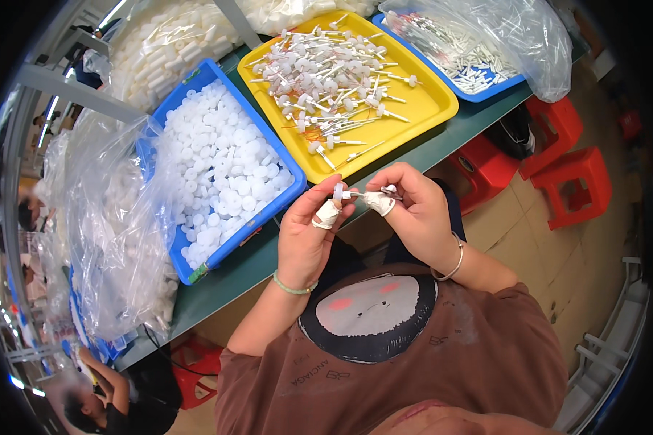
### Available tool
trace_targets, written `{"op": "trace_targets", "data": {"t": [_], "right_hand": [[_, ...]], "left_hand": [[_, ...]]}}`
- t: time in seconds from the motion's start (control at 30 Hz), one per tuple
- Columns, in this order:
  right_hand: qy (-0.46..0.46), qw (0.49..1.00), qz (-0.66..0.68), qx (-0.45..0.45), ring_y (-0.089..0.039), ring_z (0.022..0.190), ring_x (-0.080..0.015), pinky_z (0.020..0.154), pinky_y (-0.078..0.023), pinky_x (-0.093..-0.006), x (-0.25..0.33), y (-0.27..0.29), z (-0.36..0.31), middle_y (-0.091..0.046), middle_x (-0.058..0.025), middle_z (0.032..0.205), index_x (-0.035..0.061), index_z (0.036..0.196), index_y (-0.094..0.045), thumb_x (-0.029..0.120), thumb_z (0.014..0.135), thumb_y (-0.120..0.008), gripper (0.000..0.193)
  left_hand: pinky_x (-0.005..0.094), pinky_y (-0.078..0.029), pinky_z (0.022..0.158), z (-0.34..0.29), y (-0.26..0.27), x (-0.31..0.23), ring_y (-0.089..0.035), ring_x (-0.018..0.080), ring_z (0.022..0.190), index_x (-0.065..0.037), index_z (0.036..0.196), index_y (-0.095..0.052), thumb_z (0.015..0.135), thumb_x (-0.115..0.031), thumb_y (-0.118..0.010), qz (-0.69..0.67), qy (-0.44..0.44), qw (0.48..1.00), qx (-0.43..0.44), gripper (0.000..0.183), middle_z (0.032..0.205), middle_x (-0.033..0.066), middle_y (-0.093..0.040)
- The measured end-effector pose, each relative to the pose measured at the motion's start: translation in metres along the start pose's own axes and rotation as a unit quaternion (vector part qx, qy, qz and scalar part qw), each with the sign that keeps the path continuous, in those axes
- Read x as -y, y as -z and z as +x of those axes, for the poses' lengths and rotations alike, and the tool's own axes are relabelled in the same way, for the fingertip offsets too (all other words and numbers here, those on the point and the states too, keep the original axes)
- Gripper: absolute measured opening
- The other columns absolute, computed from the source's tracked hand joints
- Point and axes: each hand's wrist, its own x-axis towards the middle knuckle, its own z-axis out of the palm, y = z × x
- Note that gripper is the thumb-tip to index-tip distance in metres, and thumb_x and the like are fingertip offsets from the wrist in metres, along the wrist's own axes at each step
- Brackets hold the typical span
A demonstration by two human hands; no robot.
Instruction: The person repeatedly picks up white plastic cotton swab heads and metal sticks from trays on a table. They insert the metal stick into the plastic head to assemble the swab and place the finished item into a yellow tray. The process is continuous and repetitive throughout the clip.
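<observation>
Where my left hand [308, 235] nears my right hand [421, 217]: just in front of the near corner of the yellow tray [424, 105], a slim gap between the two, and it's all fingertip work here!
White flanged piece [339, 191]: clamped in my left fingertips, just off that near corner of the yellow tray, stem aimed at the right hand.
Thin rod [360, 194]: bridging the gap, its other end pinched by my right fingers; whether it sits inside the stem, I cannot tell.
Good form: a steady left pinch, I'd say, rod and stem on one line, any pressure straight and gentle, because something this slim looks easy to bend.
White wraps [326, 215]: one on each hand, possibly dulling the feel, so eyes on that tip!
Stemmed pieces [319, 69]: a tangled pile in the yellow tray, sticks pointing every way, orange strands among them, bare plastic toward its right side.
Blue tray [279, 205]: left of the yellow tray, brimming with white discs [221, 156], loose and jumbled.
Second blue tray [497, 91]: right of the yellow tray, white sticks [479, 65] inside, a clear bag [548, 51] slumped over it.
White cylinders [163, 54]: a big heap beyond the yellow tray, off to its left.
Green table [218, 284]: under the yellow tray, carrying both blue neighbours too.
</observation>
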Motion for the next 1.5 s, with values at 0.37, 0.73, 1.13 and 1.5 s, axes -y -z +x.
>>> {"op": "trace_targets", "data": {"t": [0.37, 0.73, 1.13, 1.5], "right_hand": [[0.277, 0.947, -0.159, -0.026, -0.060, 0.069, -0.0263, 0.059, -0.049, -0.0334, 0.002, -0.005, 0.006, -0.060, -0.0096, 0.080, 0.0055, 0.097, -0.060, -0.012, 0.069, -0.064, 0.034], [0.050, 0.992, -0.112, 0.017, -0.056, 0.062, -0.0170, 0.054, -0.044, -0.0271, 0.013, 0.002, 0.005, -0.059, -0.0078, 0.076, 0.0025, 0.088, -0.062, -0.001, 0.076, -0.069, 0.015], [-0.042, 0.997, -0.053, 0.038, -0.059, 0.066, -0.0097, 0.057, -0.045, -0.0233, 0.006, 0.007, 0.003, -0.064, -0.0068, 0.075, -0.0020, 0.091, -0.064, 0.002, 0.083, -0.063, 0.009], [-0.193, 0.963, 0.142, 0.122, -0.063, 0.075, -0.0065, 0.068, -0.048, -0.0203, 0.006, 0.010, 0.009, -0.066, -0.0030, 0.081, -0.0017, 0.096, -0.063, 0.009, 0.090, -0.059, 0.013]], "left_hand": [[0.0269, -0.053, 0.091, 0.000, 0.001, -0.001, -0.060, 0.0183, 0.106, 0.001, 0.126, -0.051, 0.091, -0.007, -0.060, 0.003, 0.007, 1.000, 0.004, 0.037, 0.115, 0.0112, -0.060], [0.0285, -0.053, 0.091, 0.000, 0.002, 0.001, -0.061, 0.0184, 0.105, 0.002, 0.126, -0.051, 0.090, -0.007, -0.061, -0.011, -0.004, 1.000, -0.001, 0.038, 0.112, 0.0100, -0.061], [0.0319, -0.048, 0.096, 0.001, 0.003, 0.005, -0.059, 0.0200, 0.108, 0.002, 0.127, -0.049, 0.091, -0.010, -0.061, -0.002, -0.043, 0.999, 0.015, 0.040, 0.116, 0.0103, -0.059], [0.0294, -0.047, 0.095, 0.002, 0.003, 0.005, -0.059, 0.0171, 0.104, 0.003, 0.122, -0.055, 0.089, -0.005, -0.061, 0.063, -0.038, 0.997, 0.022, 0.035, 0.114, 0.0092, -0.060]]}}
